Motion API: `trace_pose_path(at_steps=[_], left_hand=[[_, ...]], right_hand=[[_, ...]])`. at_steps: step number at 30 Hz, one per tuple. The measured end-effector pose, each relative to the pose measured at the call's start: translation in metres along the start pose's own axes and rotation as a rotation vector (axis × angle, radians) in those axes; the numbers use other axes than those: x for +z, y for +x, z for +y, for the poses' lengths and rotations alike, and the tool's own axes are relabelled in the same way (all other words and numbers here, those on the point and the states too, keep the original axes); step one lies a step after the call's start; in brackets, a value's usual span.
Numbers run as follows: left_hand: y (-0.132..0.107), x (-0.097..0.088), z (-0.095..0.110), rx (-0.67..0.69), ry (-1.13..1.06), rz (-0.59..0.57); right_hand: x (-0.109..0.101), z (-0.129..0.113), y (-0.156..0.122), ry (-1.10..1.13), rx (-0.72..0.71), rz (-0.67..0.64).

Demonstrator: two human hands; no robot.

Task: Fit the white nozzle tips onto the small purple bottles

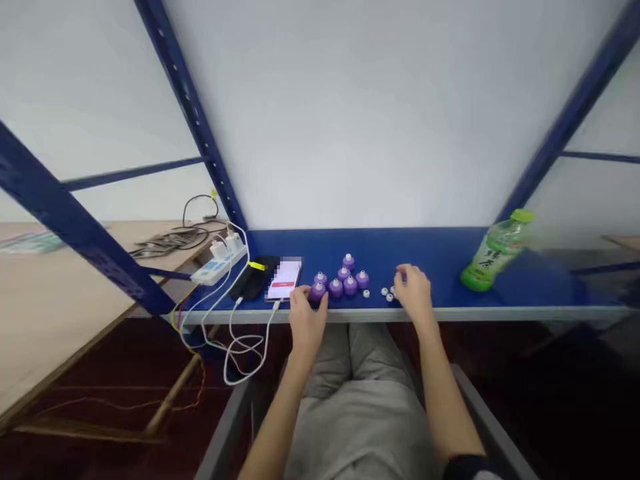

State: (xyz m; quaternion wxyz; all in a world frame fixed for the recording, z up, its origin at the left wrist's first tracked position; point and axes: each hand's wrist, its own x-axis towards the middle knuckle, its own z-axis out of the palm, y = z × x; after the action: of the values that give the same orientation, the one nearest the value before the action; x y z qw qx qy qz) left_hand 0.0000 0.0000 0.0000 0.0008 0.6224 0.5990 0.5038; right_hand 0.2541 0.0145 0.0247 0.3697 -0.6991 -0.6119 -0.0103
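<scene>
My left hand (307,319) is at the front edge of the blue shelf, thumb and fingers closed around a purple cap with a white tip (318,291). Several more such purple caps (350,285) stand upright in a loose cluster beside it, to the right. A small white piece (367,293) lies alone near the cluster. Several other small white pieces (389,297) lie just left of my right hand (414,292), some partly covered by it. The fingers of my right hand are bent and drawn together; whether a small piece sits between them is hidden.
On the left are a lit phone (284,280), a black pouch (256,277), a white power strip (220,263) and looping white cables (250,343). A green drink bottle (496,252) leans on the right. Blue metal posts (200,127) frame the blue shelf (430,250).
</scene>
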Motion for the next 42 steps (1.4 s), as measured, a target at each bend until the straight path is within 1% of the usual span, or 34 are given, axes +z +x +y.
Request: trace_pose_path(at_steps=[6, 9, 11, 14, 16, 18, 20, 21, 22, 24, 26, 27, 28, 29, 30, 32, 34, 35, 37, 40, 41, 42], left_hand=[[0.0, 0.005, 0.002, 0.014, 0.045, 0.021], [0.0, 0.006, 0.004, 0.025, 0.129, 0.037], [-0.001, 0.006, 0.006, 0.023, 0.203, 0.028], [-0.001, 0.003, 0.009, 0.026, 0.206, -0.002], [-0.003, -0.003, 0.013, 0.032, 0.156, 0.015], [-0.006, -0.013, 0.019, 0.028, 0.072, 0.044], [-0.012, -0.025, 0.026, 0.006, -0.083, 0.017], [-0.015, -0.031, 0.031, -0.021, -0.193, -0.039], [-0.019, -0.037, 0.036, -0.079, -0.31, -0.115], [-0.027, -0.045, 0.046, -0.249, -0.554, -0.326], [-0.034, -0.049, 0.057, -0.407, -0.743, -0.556], [-0.037, -0.05, 0.062, -0.454, -0.811, -0.638], [-0.039, -0.05, 0.066, -0.477, -0.861, -0.682], [-0.042, -0.049, 0.07, -0.476, -0.898, -0.687], [-0.044, -0.048, 0.073, -0.457, -0.924, -0.66], [-0.048, -0.046, 0.076, -0.378, -0.936, -0.564], [-0.052, -0.045, 0.075, -0.259, -0.875, -0.471], [-0.053, -0.045, 0.074, -0.179, -0.822, -0.431], [-0.055, -0.044, 0.068, 0.046, -0.697, -0.369], [-0.056, -0.043, 0.06, 0.457, -0.547, -0.273], [-0.056, -0.043, 0.057, 0.559, -0.508, -0.237], [-0.056, -0.042, 0.056, 0.63, -0.475, -0.208]], right_hand=[[0.028, -0.054, 0.048, 0.073, -0.19, -0.162], [0.044, -0.076, 0.07, 0.058, -0.21, -0.213], [0.052, -0.086, 0.079, 0.047, -0.207, -0.239], [0.052, -0.092, 0.083, 0.064, -0.211, -0.239], [0.043, -0.093, 0.08, 0.101, -0.22, -0.197], [0.027, -0.091, 0.069, 0.154, -0.233, -0.136], [0.007, -0.089, 0.048, 0.22, -0.248, -0.083], [-0.003, -0.088, 0.032, 0.25, -0.25, -0.06], [-0.011, -0.087, 0.015, 0.302, -0.251, -0.037], [-0.024, -0.085, -0.026, 0.603, -0.222, 0.009], [-0.029, -0.083, -0.065, 0.786, -0.172, -0.049], [-0.03, -0.083, -0.081, 0.843, -0.144, -0.075], [-0.03, -0.082, -0.094, 0.879, -0.122, -0.116], [-0.029, -0.082, -0.104, 0.904, -0.09, -0.112], [-0.028, -0.081, -0.11, 0.906, -0.043, -0.1], [-0.027, -0.08, -0.115, 0.883, 0.046, -0.074], [-0.026, -0.08, -0.116, 0.849, 0.116, -0.087], [-0.026, -0.08, -0.116, 0.836, 0.141, -0.102], [-0.027, -0.083, -0.118, 0.82, 0.195, -0.112], [-0.028, -0.089, -0.12, 0.83, 0.262, -0.083], [-0.029, -0.09, -0.121, 0.849, 0.276, -0.089], [-0.03, -0.091, -0.12, 0.873, 0.289, -0.099]])
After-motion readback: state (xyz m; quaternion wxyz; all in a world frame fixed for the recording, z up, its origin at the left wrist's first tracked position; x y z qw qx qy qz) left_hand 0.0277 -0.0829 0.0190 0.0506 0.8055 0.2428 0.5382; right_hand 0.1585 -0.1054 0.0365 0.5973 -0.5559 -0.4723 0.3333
